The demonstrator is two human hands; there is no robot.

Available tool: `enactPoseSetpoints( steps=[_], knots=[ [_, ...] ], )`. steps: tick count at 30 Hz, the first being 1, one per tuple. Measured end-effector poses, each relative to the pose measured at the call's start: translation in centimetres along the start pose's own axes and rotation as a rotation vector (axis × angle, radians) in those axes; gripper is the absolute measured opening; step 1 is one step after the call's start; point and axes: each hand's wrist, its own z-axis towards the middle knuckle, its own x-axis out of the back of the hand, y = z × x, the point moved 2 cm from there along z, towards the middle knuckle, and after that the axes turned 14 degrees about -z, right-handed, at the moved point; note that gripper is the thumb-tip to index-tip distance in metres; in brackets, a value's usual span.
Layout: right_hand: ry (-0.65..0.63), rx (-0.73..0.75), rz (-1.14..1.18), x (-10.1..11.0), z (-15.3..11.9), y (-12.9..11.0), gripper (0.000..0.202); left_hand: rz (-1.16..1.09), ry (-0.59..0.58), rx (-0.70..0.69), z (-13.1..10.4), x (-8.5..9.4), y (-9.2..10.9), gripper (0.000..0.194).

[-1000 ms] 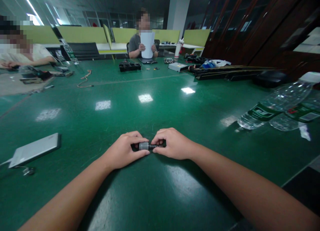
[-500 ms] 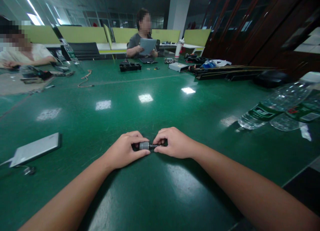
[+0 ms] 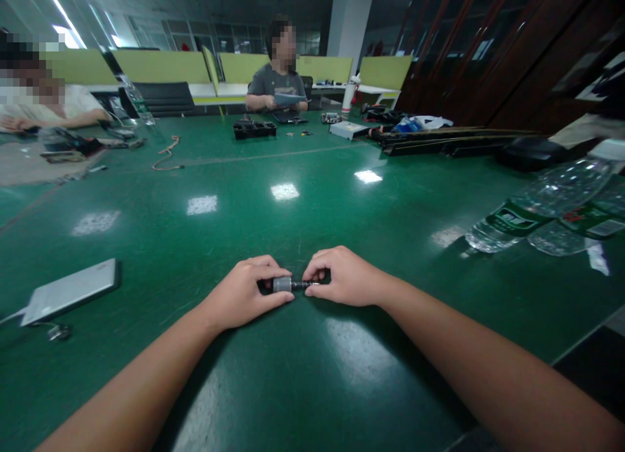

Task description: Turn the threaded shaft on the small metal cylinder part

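A small grey cylinder with a thin dark ridged shaft point(image 3: 282, 284) lies level, low over the green tabletop, its shaft pointing right. My left hand point(image 3: 247, 292) is closed around the cylinder, thumb on the near side and fingers on the far side. At the shaft's free end, the thumb and curled fingers of my right hand point(image 3: 344, 277) close around it. The shaft's tip is hidden by that hand, and how firmly it is pinched is unclear.
On the green table point(image 3: 234, 230), a silver power-bank-like slab point(image 3: 71, 292) with a white cable lies left. Clear plastic bottles point(image 3: 512, 217) stand right. Black long parts point(image 3: 434, 141) lie at the back right. A person point(image 3: 280, 81) sits across, another point(image 3: 53, 110) at far left.
My right hand has shifted slightly right and up along the shaft; my left hand stays put. The person across has lowered the sheet they hold. Someone's dark clothing appears at the far right.
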Motion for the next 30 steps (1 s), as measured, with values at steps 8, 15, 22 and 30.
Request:
enactPoseSetpoints(
  steps=[8,15,22,30],
  knots=[
    [-0.018,-0.003,-0.004,0.3,-0.3,0.3,0.011,-0.007,-0.002,0.003,-0.1,0.0,-0.1,0.025],
    [-0.049,-0.021,0.003,0.6,-0.4,0.8,0.011,-0.009,0.007,0.004,-0.2,0.1,-0.1,0.026],
    [-0.055,-0.035,0.011,0.8,-0.5,1.1,0.013,0.000,0.011,0.006,-0.1,0.1,0.0,0.026],
    [-0.077,-0.058,-0.023,1.2,-0.6,1.4,0.013,0.007,-0.003,-0.009,-0.1,0.2,0.2,0.026]
  ],
)
